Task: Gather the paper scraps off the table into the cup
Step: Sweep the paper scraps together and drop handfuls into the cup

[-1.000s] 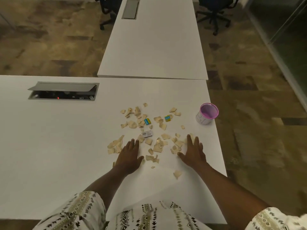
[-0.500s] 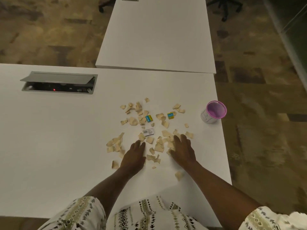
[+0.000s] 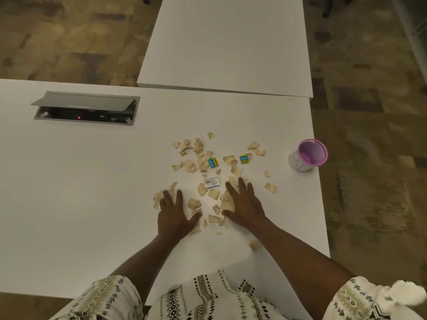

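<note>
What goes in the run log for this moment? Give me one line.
left hand: open, flat on table | right hand: open, flat on paper scraps | cup: upright, near right edge, no scraps visible inside

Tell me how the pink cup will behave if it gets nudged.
The cup looks like thin paper and appears empty, so it is probably light and would slide or tip easily. It stands upright close to the table edge, so a push rightward could send it off.
</note>
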Tool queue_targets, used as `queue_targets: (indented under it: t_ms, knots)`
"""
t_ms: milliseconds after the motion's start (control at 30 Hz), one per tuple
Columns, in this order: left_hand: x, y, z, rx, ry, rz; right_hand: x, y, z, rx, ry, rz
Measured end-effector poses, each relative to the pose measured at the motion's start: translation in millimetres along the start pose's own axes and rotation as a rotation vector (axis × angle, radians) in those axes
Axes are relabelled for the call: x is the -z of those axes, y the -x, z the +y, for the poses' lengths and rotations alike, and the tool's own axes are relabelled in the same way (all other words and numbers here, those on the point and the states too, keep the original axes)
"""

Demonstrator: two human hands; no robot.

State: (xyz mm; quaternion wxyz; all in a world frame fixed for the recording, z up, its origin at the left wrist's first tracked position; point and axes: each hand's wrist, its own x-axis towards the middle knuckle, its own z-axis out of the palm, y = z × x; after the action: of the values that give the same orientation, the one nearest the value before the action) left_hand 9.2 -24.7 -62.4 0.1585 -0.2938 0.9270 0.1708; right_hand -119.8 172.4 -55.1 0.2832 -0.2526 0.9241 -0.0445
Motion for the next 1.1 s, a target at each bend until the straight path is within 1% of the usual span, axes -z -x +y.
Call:
queue_targets:
  t_ms: [200,267,300,367,433,500,567,667,833,967,1100]
  knots:
    - [-6,3,16,-0.134,-0.065,-0.061,-2,-1,-18,0.095,0.092,0.009]
    - [-6,2,20,-0.173,-0.063,-0.067,-3,-2,-20,0.107,0.101,0.089]
    - [-6,1,22,-0.190,-0.057,-0.066,-3,-2,-19,0.106,0.073,0.131]
    - [-6,-1,26,-0.214,-0.048,-0.062,-1,-2,-19,0.099,-0.015,0.139]
    - [-7,-4,28,-0.223,-0.042,-0.067,-2,-2,-15,0.136,0.013,0.158]
    - [-8,-7,30,-0.225,-0.043,-0.070,-1,-1,-10,0.116,-0.023,0.212]
    - [-8,-10,32,-0.228,-0.055,-0.061,-2,-3,-6,0.082,-0.072,0.231]
    - [-4,-12,36,-0.213,-0.030,-0.055,1,-8,1,0.020,-0.189,0.260]
    - [5,-18,48,-0.175,0.091,-0.021,19,-10,6,-0.080,-0.546,0.298]
    - [10,-22,61,-0.156,0.209,0.044,30,-9,12,-0.170,-0.714,0.252]
    - [15,-27,76,-0.106,0.322,0.118,37,-9,20,-0.221,-0.867,0.256]
